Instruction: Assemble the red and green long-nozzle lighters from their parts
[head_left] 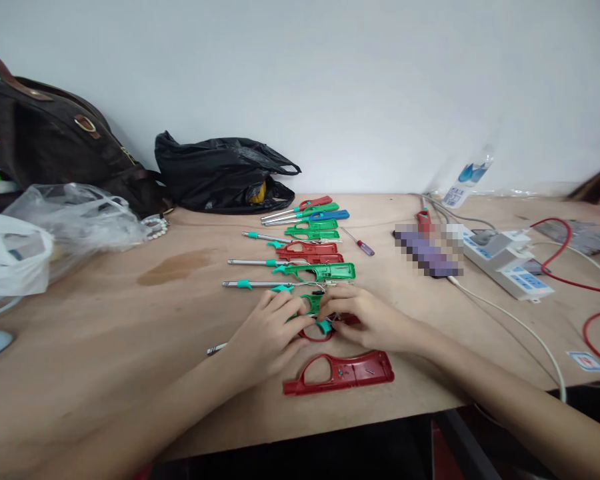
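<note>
Both hands meet over a partly opened red gas lighter [316, 335] with a teal trigger [324, 327]. My left hand [274, 330] is closed on its front part, and the metal tube [217, 349] sticks out to the left beneath that hand. The fingers of my right hand [367, 319] are bent and pinched at the trigger and thin wires, partly covering the handle. Nearer to me lies a loose red handle shell [343, 373] with small metal bits inside it. Just beyond my fingers is a green handle shell [313, 303], partly hidden.
Farther back lie green shells [330, 271], red shells [310, 250], metal tubes and several whole lighters [325, 215]. A screwdriver [363, 247], purple phone [425, 253] and power strip [505, 263] with cables are rightward. Bags [210, 173] and a bottle [467, 177] stand by the wall.
</note>
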A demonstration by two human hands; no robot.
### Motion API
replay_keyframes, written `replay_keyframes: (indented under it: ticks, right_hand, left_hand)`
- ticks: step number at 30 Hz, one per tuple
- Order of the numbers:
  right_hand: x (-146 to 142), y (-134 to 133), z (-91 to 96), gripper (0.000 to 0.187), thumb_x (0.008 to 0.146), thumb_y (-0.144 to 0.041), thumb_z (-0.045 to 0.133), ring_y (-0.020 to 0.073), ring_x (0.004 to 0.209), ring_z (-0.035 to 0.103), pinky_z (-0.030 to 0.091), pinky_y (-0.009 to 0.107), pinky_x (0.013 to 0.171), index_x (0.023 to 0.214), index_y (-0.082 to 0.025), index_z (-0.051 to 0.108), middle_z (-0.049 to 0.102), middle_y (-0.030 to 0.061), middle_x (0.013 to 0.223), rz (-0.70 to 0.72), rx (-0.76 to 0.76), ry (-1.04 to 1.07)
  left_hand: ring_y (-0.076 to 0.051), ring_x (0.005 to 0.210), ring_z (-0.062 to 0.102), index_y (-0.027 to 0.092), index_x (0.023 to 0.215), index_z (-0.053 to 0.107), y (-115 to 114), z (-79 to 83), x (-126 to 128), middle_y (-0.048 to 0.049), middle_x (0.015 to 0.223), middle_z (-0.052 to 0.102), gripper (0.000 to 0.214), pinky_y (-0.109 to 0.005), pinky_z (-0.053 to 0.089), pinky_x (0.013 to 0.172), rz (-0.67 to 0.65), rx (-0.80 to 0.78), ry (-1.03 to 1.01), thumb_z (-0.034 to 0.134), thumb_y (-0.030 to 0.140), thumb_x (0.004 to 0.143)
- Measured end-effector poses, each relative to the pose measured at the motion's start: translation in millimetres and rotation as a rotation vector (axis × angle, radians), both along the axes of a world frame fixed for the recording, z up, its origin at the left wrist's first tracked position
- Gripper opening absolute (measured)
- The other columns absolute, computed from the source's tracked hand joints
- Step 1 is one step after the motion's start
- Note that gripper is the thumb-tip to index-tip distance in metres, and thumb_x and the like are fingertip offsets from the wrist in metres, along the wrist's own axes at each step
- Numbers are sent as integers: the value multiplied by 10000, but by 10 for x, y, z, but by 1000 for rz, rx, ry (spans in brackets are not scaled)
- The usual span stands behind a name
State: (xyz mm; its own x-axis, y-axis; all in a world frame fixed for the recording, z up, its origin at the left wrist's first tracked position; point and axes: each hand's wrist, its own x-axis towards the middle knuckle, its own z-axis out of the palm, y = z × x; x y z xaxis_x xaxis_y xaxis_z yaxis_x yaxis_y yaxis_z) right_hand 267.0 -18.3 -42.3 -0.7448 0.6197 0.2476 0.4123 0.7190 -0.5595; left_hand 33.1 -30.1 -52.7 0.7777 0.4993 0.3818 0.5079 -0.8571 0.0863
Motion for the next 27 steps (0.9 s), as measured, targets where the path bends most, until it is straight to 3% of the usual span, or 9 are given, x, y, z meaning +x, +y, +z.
replay_keyframes:
  ticks: [7, 21, 27]
  right_hand:
    - [27, 19, -3, 208, 775, -107, 718, 211, 981, 570, 458, 361, 880, 958, -182, 656, 629, 54, 1018, 16, -58, 32]
    - [21, 30, -116, 199, 816, -123, 703, 222, 1036, 554, 456, 369, 902, 998, -185, 653, 586, 64, 1036, -33, -121, 88]
    - [13, 5, -149, 232, 821, -102, 693, 212, 1028, 550, 455, 368, 903, 1019, -196, 619, 582, 56, 1048, -48, -123, 100]
  left_hand:
    - [-218, 898, 522, 189, 985, 649, 24, -32, 1, -52, 959, 635, 105, -344, 332, 746, 10, -53, -31, 570, 199, 916]
    - [-231, 935, 515, 191, 1011, 640, 50, 28, -1, -55, 990, 629, 128, -351, 321, 758, 31, -120, 42, 592, 158, 897]
    - [-235, 975, 521, 220, 1091, 597, 62, 97, -104, -40, 1029, 626, 207, -366, 367, 830, 89, -236, -94, 613, 220, 885]
